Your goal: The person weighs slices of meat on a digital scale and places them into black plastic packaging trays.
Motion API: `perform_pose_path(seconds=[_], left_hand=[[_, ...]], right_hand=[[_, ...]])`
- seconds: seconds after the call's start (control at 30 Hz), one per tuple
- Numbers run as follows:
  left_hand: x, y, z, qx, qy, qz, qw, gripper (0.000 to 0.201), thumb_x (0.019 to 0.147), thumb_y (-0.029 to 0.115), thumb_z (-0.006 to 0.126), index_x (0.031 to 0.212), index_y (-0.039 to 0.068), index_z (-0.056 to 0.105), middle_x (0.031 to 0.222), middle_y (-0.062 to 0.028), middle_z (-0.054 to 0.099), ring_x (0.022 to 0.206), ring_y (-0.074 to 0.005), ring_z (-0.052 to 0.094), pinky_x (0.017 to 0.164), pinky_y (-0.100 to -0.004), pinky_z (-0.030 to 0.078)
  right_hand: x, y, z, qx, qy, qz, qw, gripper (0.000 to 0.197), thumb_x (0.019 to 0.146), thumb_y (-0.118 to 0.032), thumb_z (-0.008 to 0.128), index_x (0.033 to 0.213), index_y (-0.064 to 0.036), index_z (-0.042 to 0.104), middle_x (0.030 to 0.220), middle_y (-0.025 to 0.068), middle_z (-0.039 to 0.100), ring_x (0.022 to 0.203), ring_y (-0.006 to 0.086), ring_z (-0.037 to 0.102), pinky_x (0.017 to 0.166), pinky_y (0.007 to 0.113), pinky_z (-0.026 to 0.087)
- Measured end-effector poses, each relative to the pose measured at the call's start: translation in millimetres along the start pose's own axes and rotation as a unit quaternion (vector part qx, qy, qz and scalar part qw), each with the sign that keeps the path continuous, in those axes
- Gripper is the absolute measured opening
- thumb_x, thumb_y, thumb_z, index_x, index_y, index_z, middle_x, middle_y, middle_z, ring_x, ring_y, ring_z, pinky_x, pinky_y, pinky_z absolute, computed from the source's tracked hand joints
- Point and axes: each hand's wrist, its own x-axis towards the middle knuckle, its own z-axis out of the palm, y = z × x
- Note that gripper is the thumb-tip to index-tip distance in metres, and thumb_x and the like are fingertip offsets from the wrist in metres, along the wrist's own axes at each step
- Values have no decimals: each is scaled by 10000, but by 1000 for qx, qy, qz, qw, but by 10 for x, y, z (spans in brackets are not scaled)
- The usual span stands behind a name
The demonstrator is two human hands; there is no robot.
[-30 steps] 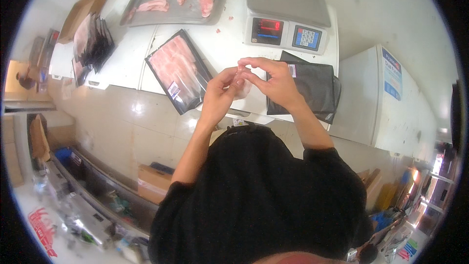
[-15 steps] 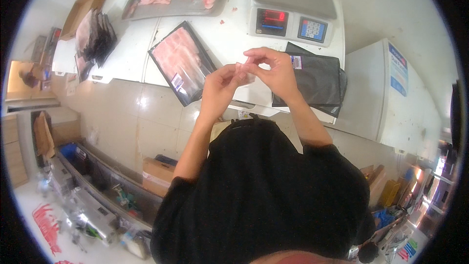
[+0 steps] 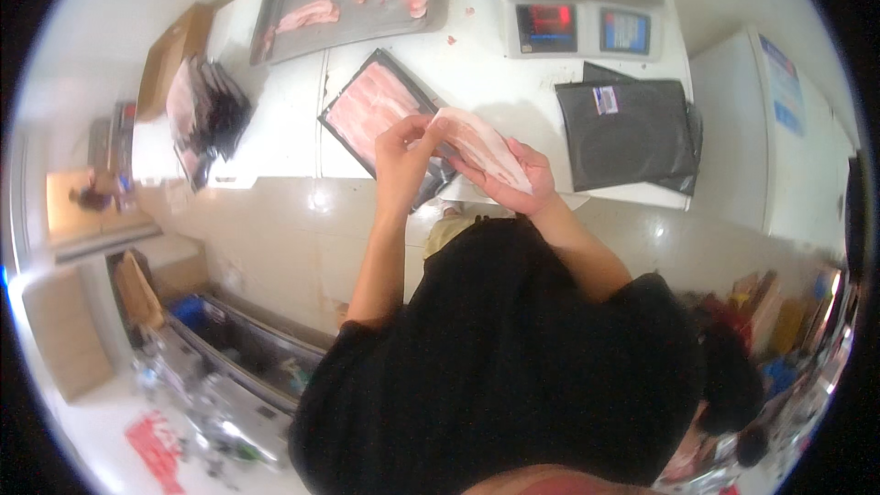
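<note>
A long pink-and-white raw bacon slice [image 3: 484, 148] stretches between my hands at the front edge of the white counter. My left hand [image 3: 408, 151] pinches its upper left end between thumb and fingers. Under its lower right part lies the palm of my right hand [image 3: 522, 176], with the thumb along the side, so the slice rests in that hand. Just behind my left hand is a flat pack of sliced bacon [image 3: 371, 108] with a black border; my hand and wrist cover part of it.
A metal tray [image 3: 385, 27] with several pieces of raw meat stands at the back. Right of it is a digital scale [image 3: 587, 29]. Dark flat packs [image 3: 628, 137] lie at the right, and upright packs [image 3: 206, 110] lean near a cardboard box [image 3: 174, 60] at the left.
My hands, close together before, are now apart with the bacon slice spread out between them. My right hand has turned palm up beneath it. The whole view has shifted.
</note>
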Motion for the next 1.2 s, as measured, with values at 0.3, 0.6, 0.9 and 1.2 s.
perform_pose_path(seconds=[0.3, 0.6, 0.9, 1.2], left_hand=[[323, -33, -932, 251, -160, 33, 954, 220, 929, 243, 787, 943, 25, 763, 764, -46, 703, 705, -121, 617, 611, -306, 490], [177, -662, -741, 374, -363, 261, 813, 116, 865, 114, 677, 847, 43, 587, 791, -195, 662, 747, -421, 667, 644, -524, 510], [155, -539, -871, 260, -380, 320, 828, 50, 845, 31, 633, 871, 44, 592, 784, -210, 658, 727, -431, 660, 636, -527, 511], [286, -430, -985, 171, -362, 364, 841, 27, 871, 60, 678, 879, 47, 656, 776, -166, 665, 705, -373, 665, 630, -471, 520]], right_hand=[[-428, 524, -124, -71, 87, -124, 986, 925, 832, -173, 712, 1608, 42, 255, 1666, 222, 308, 1558, 332, 285, 1305, 527, 172], [-583, 1458, -602, -39, 156, -164, 973, 884, 807, -38, 654, 1593, 59, 262, 1641, 228, 348, 1517, 345, 370, 1272, 458, 305], [1027, 1344, -580, -268, 158, -259, 914, 641, 893, -106, 586, 1500, 55, 452, 1467, 183, 570, 1301, 269, 593, 1156, 422, 450], [1419, 1073, -274, -273, 187, -187, 925, 612, 892, -90, 548, 1480, 64, 477, 1437, 194, 588, 1265, 278, 608, 1143, 419, 459]])
